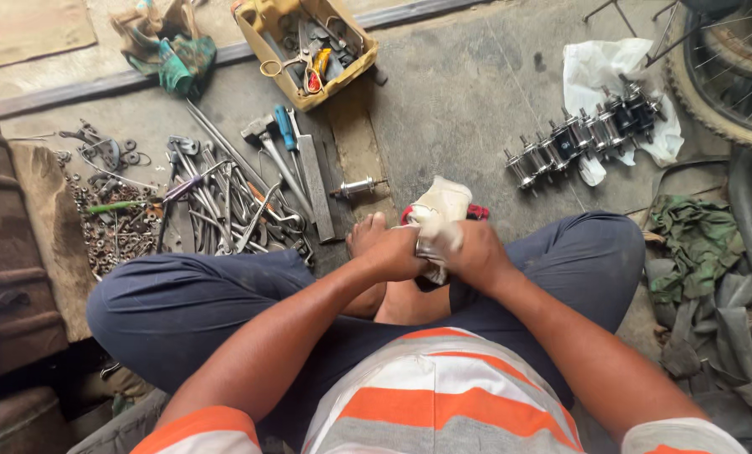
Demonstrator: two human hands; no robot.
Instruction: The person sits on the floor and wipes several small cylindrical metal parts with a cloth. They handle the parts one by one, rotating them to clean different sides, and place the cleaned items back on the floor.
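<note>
We have both hands pressed together over our crossed legs: our left hand and right hand clamp a small metal part wrapped in a white cloth. Held this way, it could slip and roll ahead toward the loose hub and spanners.

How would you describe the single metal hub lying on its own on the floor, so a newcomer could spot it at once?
Start at the yellow toolbox at the top of the view and follow the wooden plank down from it. The lone hub lies across the plank's lower end, right of the flat metal file. Unlike the row of hubs on the white cloth, it sits alone on bare wood.
</note>
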